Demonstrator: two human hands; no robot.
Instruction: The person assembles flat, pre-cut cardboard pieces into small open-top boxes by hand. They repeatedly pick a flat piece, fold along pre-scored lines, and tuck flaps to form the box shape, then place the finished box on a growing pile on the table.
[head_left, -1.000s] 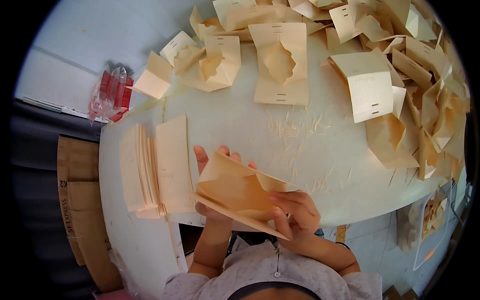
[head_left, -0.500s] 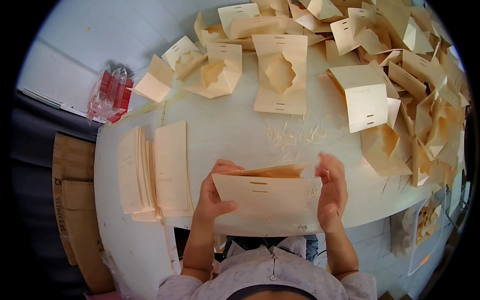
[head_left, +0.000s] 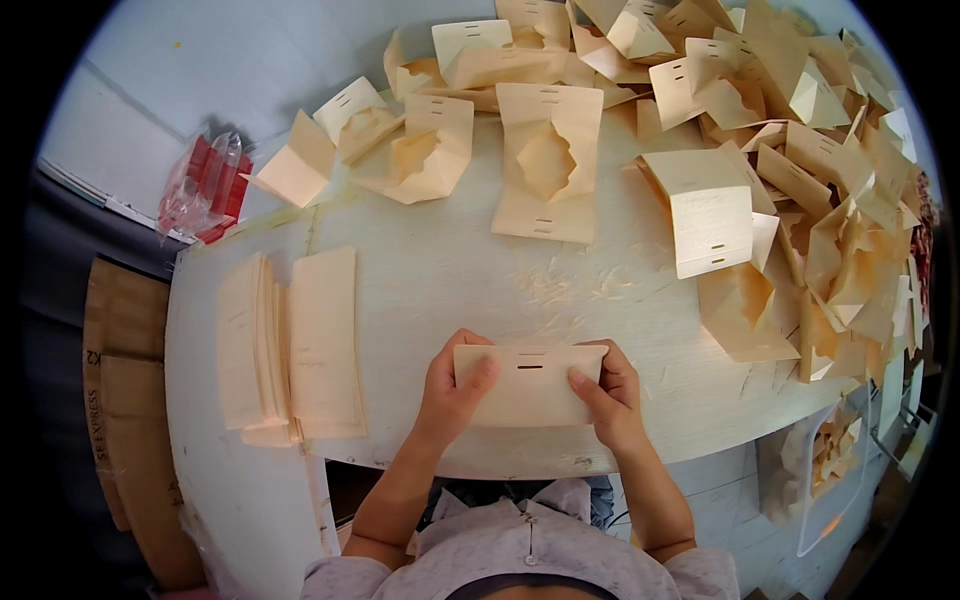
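A cream folded paper card point(head_left: 530, 398) with two short slots near its upper edge is held over the front of the table. My left hand point(head_left: 450, 388) grips its left end, thumb on the near face and fingers behind. At the other end my right hand point(head_left: 615, 395) pinches it the same way, the thumb lying across the corner. Whatever is on the card's far side is hidden. To the left lie a stack of flat cream cards point(head_left: 250, 345) and a second flat pile point(head_left: 327, 345) beside it.
An opened card with a jagged central cutout point(head_left: 545, 215) lies beyond my hands, near scattered paper slivers point(head_left: 560, 280). Many folded cards point(head_left: 830, 200) heap up at the right and back. Red items in clear plastic point(head_left: 205, 190) sit far left; brown cardboard point(head_left: 135, 420) stands beside the table.
My right hand has come in from the right and taken hold of the card's right end. The card now looks closed along its top, where it gaped before. The view has shifted slightly.
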